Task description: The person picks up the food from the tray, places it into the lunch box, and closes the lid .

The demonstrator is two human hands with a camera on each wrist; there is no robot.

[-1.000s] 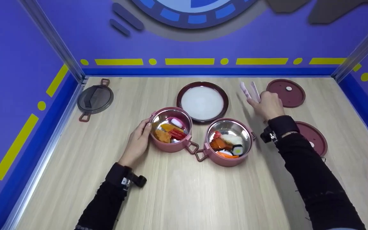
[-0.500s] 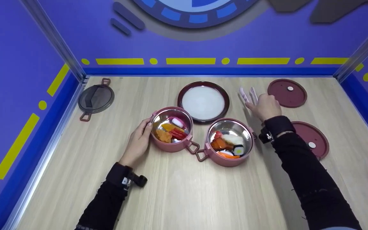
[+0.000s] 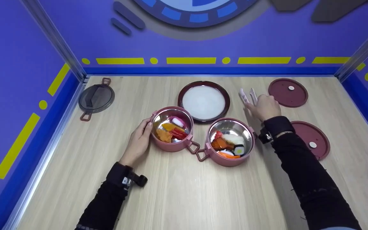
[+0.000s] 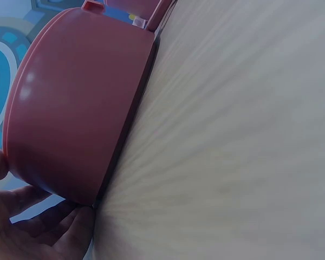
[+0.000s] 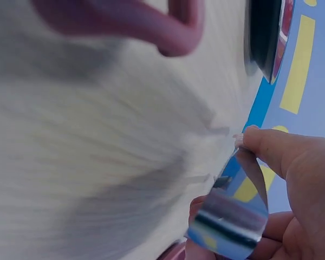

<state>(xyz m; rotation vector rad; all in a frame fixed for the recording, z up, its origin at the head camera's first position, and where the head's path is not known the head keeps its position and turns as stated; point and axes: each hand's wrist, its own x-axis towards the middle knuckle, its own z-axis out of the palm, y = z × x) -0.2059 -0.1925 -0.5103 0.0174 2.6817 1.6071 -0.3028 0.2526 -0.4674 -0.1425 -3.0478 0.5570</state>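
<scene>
My left hand (image 3: pixel 138 139) holds the left side of a pink pot (image 3: pixel 172 146) with a shiny metal inside. In the left wrist view, its fingers lie against the pot's lower wall, with the thumb at the rim. Toy food (image 3: pixel 172 129) lies in this pot. Beside it, a second pink pot (image 3: pixel 230 162) contains toy sushi (image 3: pixel 227 142). Over the table's back right, my right hand (image 3: pixel 266 107) grips a pair of tongs (image 3: pixel 243 96); their pale tips point away from me and stand apart. A bent metal part of the tongs (image 5: pixel 230 219) shows in the right wrist view.
A white plate with a dark red rim (image 3: pixel 184 110) stands behind the pots. Two dark red lids, one farther back (image 3: pixel 279 92) and one nearer (image 3: pixel 310 134), lie at right. The right sleeve partly covers the nearer lid. A smoky lid with handles (image 3: pixel 102 100) lies at far left.
My right hand, with the tongs, has come slightly left and nearer to me, mostly during the first half second. My left hand and both pots have stayed put.
</scene>
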